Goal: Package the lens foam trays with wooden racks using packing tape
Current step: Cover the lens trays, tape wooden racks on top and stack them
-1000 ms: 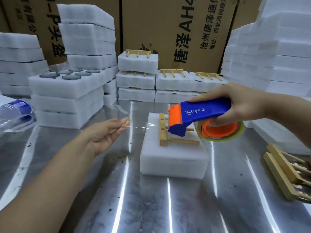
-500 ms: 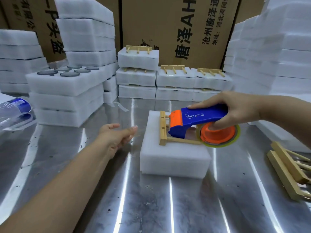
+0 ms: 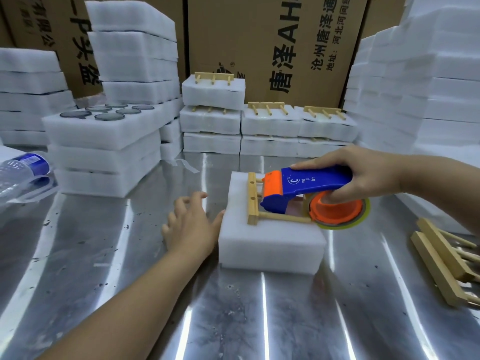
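Observation:
A white foam tray block [image 3: 270, 245] sits on the metal table [image 3: 233, 315] in the middle of the head view. A wooden rack [image 3: 253, 198] lies flat on top of it, pegs pointing right. My right hand [image 3: 361, 175] grips a blue and orange tape dispenser [image 3: 309, 188] with its tape roll [image 3: 337, 211], held over the rack. My left hand [image 3: 189, 224] lies with straight fingers on the table, its thumb against the block's left side.
Two loose wooden racks [image 3: 446, 258] lie at the right. Taped foam blocks with racks [image 3: 270, 118] stand at the back before cardboard boxes [image 3: 280, 45]. A stack with lenses [image 3: 104, 131] is at left, a plastic bottle [image 3: 20, 170] far left. Foam piles [image 3: 420, 81] rise right.
My left hand has dropped from mid-air to the table and moved right to the block's side. The dispenser has lowered onto the rack.

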